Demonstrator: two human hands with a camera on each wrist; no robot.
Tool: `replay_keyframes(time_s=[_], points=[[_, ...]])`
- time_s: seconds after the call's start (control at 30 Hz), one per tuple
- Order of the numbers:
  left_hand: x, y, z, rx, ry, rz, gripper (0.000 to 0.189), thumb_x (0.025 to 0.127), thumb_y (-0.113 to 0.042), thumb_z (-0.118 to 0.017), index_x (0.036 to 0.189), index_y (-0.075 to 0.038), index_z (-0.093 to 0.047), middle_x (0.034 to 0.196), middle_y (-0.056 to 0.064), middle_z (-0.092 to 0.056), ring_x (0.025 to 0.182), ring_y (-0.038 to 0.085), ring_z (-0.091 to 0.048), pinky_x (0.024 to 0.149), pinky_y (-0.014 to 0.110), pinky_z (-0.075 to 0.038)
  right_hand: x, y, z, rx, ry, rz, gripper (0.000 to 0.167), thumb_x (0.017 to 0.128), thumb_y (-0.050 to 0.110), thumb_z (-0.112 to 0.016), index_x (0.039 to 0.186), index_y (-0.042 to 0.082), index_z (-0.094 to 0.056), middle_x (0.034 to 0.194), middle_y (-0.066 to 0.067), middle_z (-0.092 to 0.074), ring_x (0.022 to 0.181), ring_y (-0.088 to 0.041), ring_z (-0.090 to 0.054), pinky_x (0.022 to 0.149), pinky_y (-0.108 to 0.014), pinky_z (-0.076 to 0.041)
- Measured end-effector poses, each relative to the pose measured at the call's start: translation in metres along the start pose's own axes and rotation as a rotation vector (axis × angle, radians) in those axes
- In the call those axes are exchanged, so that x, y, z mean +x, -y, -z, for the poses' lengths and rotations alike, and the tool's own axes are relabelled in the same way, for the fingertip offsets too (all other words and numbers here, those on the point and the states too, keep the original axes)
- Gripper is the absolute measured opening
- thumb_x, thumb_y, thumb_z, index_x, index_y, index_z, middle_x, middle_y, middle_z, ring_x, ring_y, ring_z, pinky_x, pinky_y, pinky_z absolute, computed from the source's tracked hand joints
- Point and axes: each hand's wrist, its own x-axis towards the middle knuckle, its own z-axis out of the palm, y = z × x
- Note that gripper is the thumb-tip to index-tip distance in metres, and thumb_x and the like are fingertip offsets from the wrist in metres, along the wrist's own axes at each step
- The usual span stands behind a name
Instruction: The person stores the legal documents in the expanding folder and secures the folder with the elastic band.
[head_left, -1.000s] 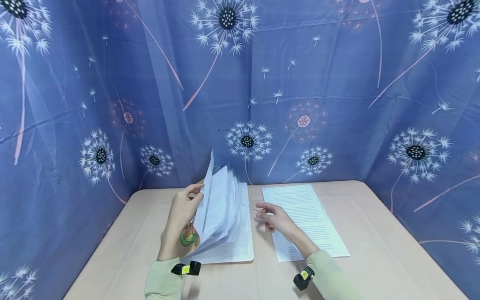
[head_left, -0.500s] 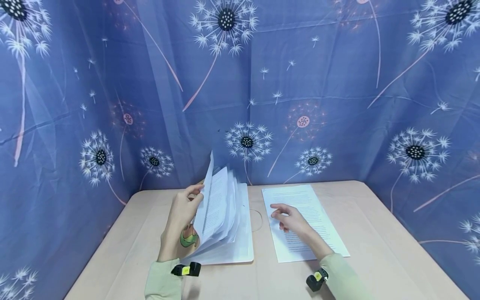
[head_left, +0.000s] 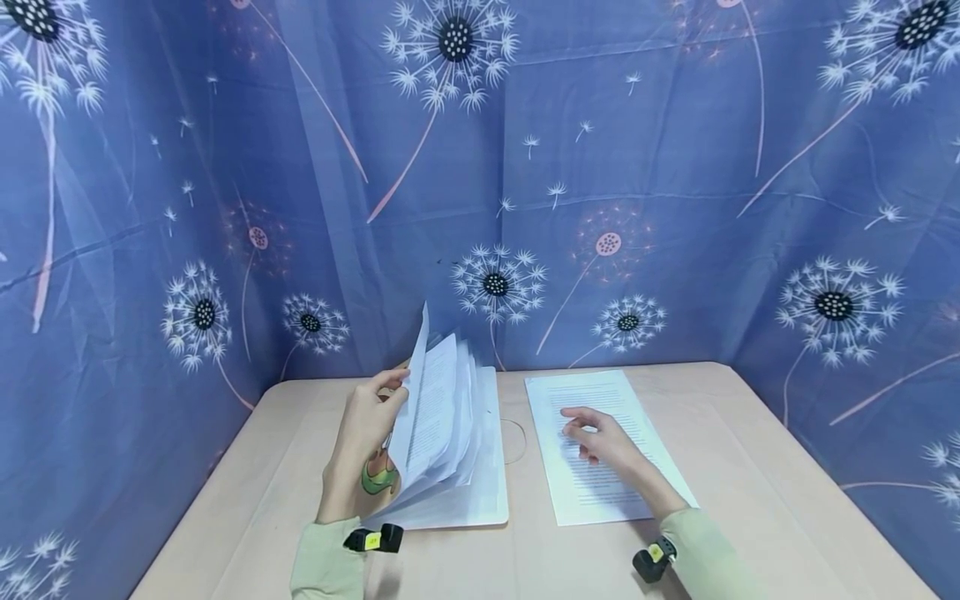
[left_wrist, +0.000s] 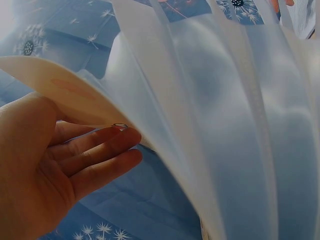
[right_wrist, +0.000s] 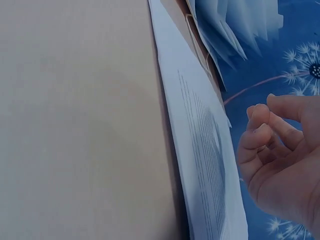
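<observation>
My left hand (head_left: 367, 421) pinches the lifted cover of a folder (head_left: 491, 492) between thumb and fingers. Its sheets and clear plastic sleeves (left_wrist: 200, 75) stand fanned out beside that cover, some with print on them. Part of a green and orange picture (head_left: 377, 472) shows on the cover's outer side, below the hand. Over a printed sheet (head_left: 600, 392) to the right hovers my right hand (head_left: 603, 437), with loosely bent fingers and nothing in them. In the right wrist view a gap separates the right hand (right_wrist: 282, 155) from the paper (right_wrist: 195, 135), which looks like a stack.
A thin elastic loop (head_left: 517, 442) lies on the table (head_left: 525, 550) at the folder's right edge, between folder and printed sheet. Blue dandelion-print cloth (head_left: 495, 167) hangs behind and at both sides of the table.
My right hand has moved right, from the elastic loop beside the folder to above the printed sheet. The left hand and the raised cover have stayed where they were.
</observation>
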Motion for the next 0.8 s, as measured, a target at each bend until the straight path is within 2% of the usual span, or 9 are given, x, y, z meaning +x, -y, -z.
replay_keyframes(time_s=[0.23, 0.57, 0.8], points=[[0.0, -0.001, 0.0, 0.002, -0.003, -0.005, 0.033, 0.095, -0.016, -0.055, 0.125, -0.017, -0.069, 0.105, 0.009, -0.069, 0.059, 0.014, -0.055, 0.046, 0.025, -0.041, -0.003, -0.005, 0.011, -0.031, -0.014, 0.009, 0.046, 0.099, 0.013, -0.057, 0.141, -0.003, -0.05, 0.108, -0.022, -0.06, 0.055, -0.012, -0.049, 0.047, -0.022, -0.038], [0.0, 0.002, -0.001, -0.018, 0.021, 0.003, 0.034, 0.096, -0.018, -0.054, 0.127, -0.018, -0.068, 0.107, 0.01, -0.068, 0.049, 0.009, -0.048, 0.042, 0.026, -0.038, -0.019, -0.009, 0.028, -0.093, -0.032, -0.006, 0.046, 0.1, 0.015, -0.056, 0.143, 0.0, -0.049, 0.11, -0.019, -0.058, 0.056, -0.012, -0.05, 0.047, -0.024, -0.04], [0.0, 0.001, -0.001, -0.012, 0.023, 0.001, 0.033, 0.096, -0.021, -0.053, 0.127, -0.019, -0.068, 0.107, 0.007, -0.068, 0.05, 0.014, -0.049, 0.042, 0.026, -0.039, -0.022, -0.017, 0.044, -0.152, -0.066, 0.021, 0.045, 0.1, 0.015, -0.056, 0.141, -0.001, -0.05, 0.109, -0.018, -0.059, 0.055, -0.011, -0.052, 0.046, -0.025, -0.042]])
